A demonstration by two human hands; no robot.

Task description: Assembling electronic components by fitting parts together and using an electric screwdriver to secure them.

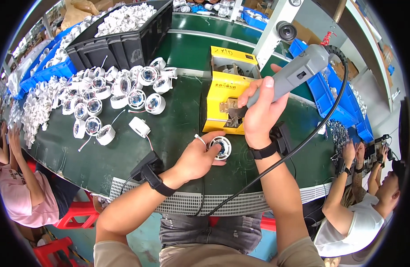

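Note:
My left hand point(197, 156) grips a round white housing point(227, 152) on the bench top, fingers around its rim and thumb over the open face, where a dark circuit board shows. A thin white lead sticks out beside the index finger. Wrapped in my right hand point(263, 113) is a grey electric screwdriver point(298, 71), tilted with its back end up to the right. The tip points toward the front of a yellow screw feeder point(222, 93); whether it touches is hard to make out. A loose white housing point(139, 127) with a wire lies left of my left hand.
Many white housings point(93, 107) cover the bench's left side. Behind them stands a black crate point(111, 51) of white parts. Blue bins point(334, 95) are at the right. The screwdriver's black cable point(298, 151) crosses my right forearm. Co-workers sit at both sides.

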